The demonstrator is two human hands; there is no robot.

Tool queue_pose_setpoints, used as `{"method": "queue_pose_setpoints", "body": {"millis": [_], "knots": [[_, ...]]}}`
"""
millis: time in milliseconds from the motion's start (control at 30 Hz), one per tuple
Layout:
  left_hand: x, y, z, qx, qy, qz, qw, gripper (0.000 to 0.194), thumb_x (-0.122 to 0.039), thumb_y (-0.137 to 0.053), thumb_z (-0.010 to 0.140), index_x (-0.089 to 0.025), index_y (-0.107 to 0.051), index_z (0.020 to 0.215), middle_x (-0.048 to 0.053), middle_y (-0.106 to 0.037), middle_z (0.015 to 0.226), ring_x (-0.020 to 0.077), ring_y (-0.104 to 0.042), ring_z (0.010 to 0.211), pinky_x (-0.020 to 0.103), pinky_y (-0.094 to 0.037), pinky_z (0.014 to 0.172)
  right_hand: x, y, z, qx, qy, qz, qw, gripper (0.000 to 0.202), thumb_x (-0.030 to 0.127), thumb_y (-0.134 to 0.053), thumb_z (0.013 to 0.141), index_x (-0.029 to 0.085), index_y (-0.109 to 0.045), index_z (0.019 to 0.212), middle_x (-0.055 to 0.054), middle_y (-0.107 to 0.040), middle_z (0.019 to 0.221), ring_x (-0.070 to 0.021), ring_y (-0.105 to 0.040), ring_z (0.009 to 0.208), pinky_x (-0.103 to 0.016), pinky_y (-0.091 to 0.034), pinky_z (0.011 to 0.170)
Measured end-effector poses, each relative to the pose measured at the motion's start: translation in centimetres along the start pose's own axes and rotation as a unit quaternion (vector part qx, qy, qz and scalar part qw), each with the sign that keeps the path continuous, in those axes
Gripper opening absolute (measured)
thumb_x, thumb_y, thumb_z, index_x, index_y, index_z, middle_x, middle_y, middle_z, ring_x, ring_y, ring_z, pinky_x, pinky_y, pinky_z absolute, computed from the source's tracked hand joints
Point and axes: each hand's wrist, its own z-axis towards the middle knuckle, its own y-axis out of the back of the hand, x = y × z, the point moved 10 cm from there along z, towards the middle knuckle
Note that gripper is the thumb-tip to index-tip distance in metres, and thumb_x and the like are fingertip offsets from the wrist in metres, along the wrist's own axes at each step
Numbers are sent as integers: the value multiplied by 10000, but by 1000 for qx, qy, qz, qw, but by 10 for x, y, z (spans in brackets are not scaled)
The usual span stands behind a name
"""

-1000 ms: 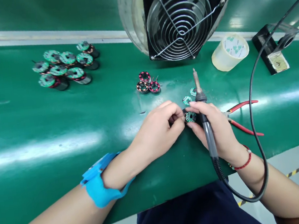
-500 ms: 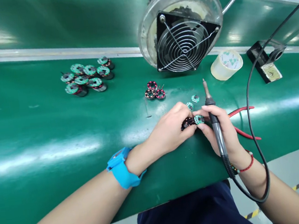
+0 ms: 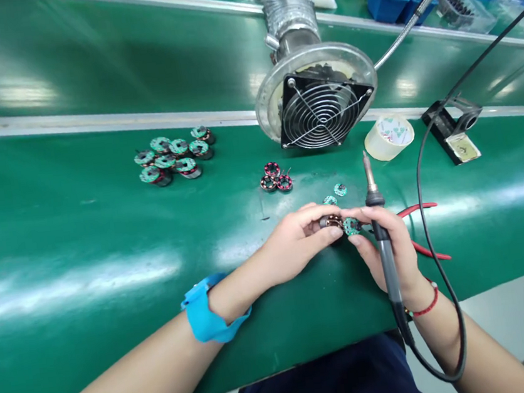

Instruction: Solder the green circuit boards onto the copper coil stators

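1. Coil: located at the fingertips of the left hand, to the right of its palm, pinched between thumb and fingers
2. Left hand: closed on the coil, fingertips facing the right hand
3. Board: round and green, just right of the coil, held at the thumb and fingertips of the right hand; whether board and coil touch cannot be told
4. Right hand: gripping the iron along with the board; iron tip points away from the person, above the bench
5. Loose boards: two, just beyond the fingertips
6. Spare coils: three, grouped beyond the left hand
7. Red handles: beside the right hand, on its right
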Motion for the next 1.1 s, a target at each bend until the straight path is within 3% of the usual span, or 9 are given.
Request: {"method": "queue_pose_setpoints", "body": {"millis": [100, 233, 367, 600, 733, 833, 933, 1033, 1100], "knots": [[13, -12, -5, 24, 76, -179, 981, 356, -305, -628, 849, -158, -667, 1171, 27, -671, 885, 109, -572, 678, 281, -495, 707, 8, -2, 1, 24, 44, -21, 999, 562, 83, -614, 882, 305, -444, 1369, -60, -697, 1215, -214, -660, 1129, -414, -558, 950], [20, -20, -9, 16, 122, -280, 952, 323, -283, -670, 827, -162, -709, 1123, 52, -715, 960, 108, -620, 693, 288, -524, 755, 13, -4, 1, 38, 66, -43, 996, 571, 110, -617, 878, 319, -436, 1378, -60, -722, 1181, -242, -680, 1077, -472, -561, 914], [21, -32, -12, 26, 138, -299, 944, 247, -270, -647, 841, -163, -743, 1042, 59, -729, 1006, 123, -649, 745, 296, -540, 789, 17, -9, 0, 56, 72, -60, 994, 608, 97, -601, 879, 330, -393, 1401, -63, -706, 1216, -242, -664, 1097, -479, -563, 891], [19, -32, -12, 4, 123, -293, 948, 238, -247, -538, 900, -146, -715, 1024, 60, -720, 1047, 142, -671, 864, 342, -528, 916, 7, -21, 2, 87, 30, -162, 983, 429, 174, -574, 916, 273, -487, 1324, -78, -734, 1108, -247, -659, 968, -435, -556, 790], [18, -27, -10, 0, 103, -233, 967, 231, -212, -593, 834, -152, -650, 1050, 49, -708, 980, 131, -646, 797, 317, -534, 813, 11, -23, 2, 104, 44, -155, 981, 449, 179, -572, 912, 252, -471, 1343, -92, -710, 1171, -252, -638, 1053, -424, -553, 815], [15, -5, -8, -44, 89, -165, 981, 243, -210, -590, 793, -168, -571, 1032, 24, -663, 865, 129, -621, 705, 293, -524, 679, 7, -15, 9, 123, 34, -149, 981, 476, 222, -583, 911, 254, -449, 1367, -103, -655, 1286, -262, -604, 1155, -462, -534, 915], [-5, 49, -8, -149, 34, -21, 988, 188, -239, -548, 787, -189, -539, 968, 17, -614, 809, 157, -605, 706, 303, -506, 637, -17, 17, 27, 81, -23, -224, 971, 435, 259, -566, 915, 251, -497, 1344, -111, -657, 1244, -280, -622, 1094, -492, -524, 920], [-27, 111, -18, -249, 16, 210, 945, 235, -245, -543, 783, -201, -585, 1010, 36, -637, 834, 195, -601, 754, 358, -503, 718, -48, 53, 41, 12, -78, -303, 950, 433, 324, -554, 908, 205, -533, 1324, -135, -682, 1117, -305, -650, 1003, -507, -525, 879], [-20, 145, -23, -259, 82, 298, 915, 251, -247, -523, 785, -186, -610, 1013, 46, -649, 778, 210, -608, 681, 366, -504, 670, -84, 58, 40, 49, -161, -275, 947, 482, 384, -571, 908, 204, -505, 1350, -77, -712, 904, -249, -678, 753, -434, -554, 735]]}}
